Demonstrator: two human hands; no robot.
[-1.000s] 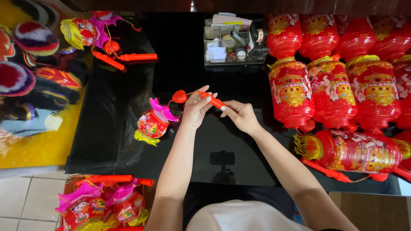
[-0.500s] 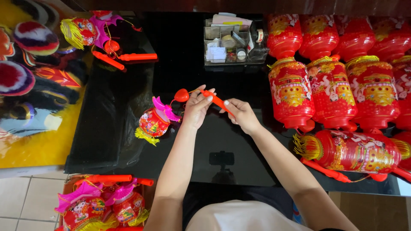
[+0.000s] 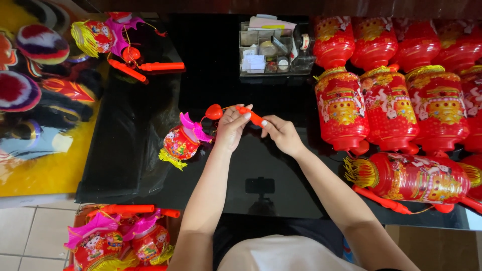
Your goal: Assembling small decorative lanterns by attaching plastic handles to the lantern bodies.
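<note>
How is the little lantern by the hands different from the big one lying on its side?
The little lantern is round, with pink fins, and much smaller than the big lantern, which is long and barrel-shaped. The little one lies beside the left hand; the big one lies apart, untouched. Both are red with yellow fringe.

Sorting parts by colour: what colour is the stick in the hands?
Orange-red stick, seen in the head view.

The black table [image 3: 261, 170] is glossy and mirror-smooth, partly covered by a crinkled black plastic sheet [image 3: 125, 135]. The small lantern [image 3: 181, 143] looks like shiny printed foil with yellow tassel fringe, and its orange handle [image 3: 251, 116] like smooth plastic.
</note>
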